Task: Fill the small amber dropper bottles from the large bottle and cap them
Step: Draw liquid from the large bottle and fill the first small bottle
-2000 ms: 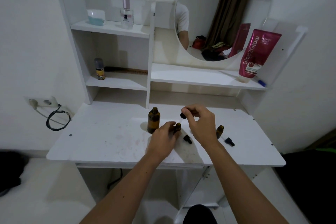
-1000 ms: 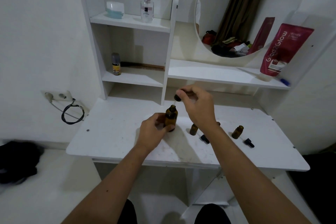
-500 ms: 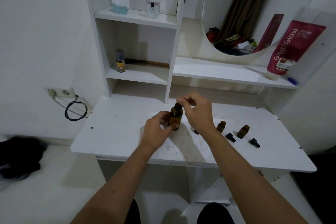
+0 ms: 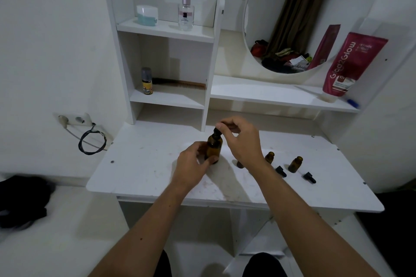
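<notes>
Here the left hand [image 4: 191,170] wraps the large bottle [image 4: 214,149] low on its body, likely to keep it steady on the table [image 4: 144,164]. The right hand [image 4: 242,139] pinches the black dropper top [image 4: 217,132] at the neck, probably to draw liquid. At three o'clock from the bottle stand small open bottles [image 4: 295,164], their loose caps [image 4: 309,177] just beside them, ready for filling.

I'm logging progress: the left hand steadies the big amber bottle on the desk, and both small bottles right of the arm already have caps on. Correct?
Not quite. In the head view, both small bottles are uncapped; their black dropper caps lie on the desk. The left hand does steady the big amber bottle.
</notes>
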